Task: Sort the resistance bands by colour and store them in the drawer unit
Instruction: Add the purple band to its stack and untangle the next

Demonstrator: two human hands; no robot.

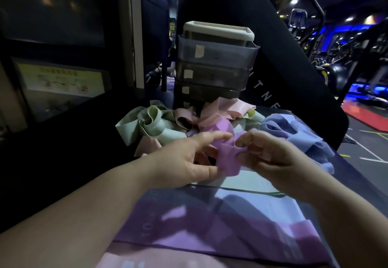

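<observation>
A purple resistance band (pixel 227 158) is pinched between both hands above the table. My left hand (pixel 189 158) holds its lower left side, and my right hand (pixel 266 156) grips its right edge. Behind it lies a tangled pile: green bands (pixel 147 124) at the left, pink bands (pixel 228 108) in the middle, blue bands (pixel 298 133) at the right. The grey drawer unit (pixel 214 66) stands upright behind the pile, with its top drawer pulled slightly forward. Flat purple bands (pixel 199 232) and a pink band (pixel 159 259) lie near me.
A black padded gym bench back (pixel 262 42) rises behind the drawer unit. A dark cabinet with a yellow notice (pixel 60 80) stands at the left. Gym machines (pixel 336 57) and a red floor mat (pixel 367 118) are at the right.
</observation>
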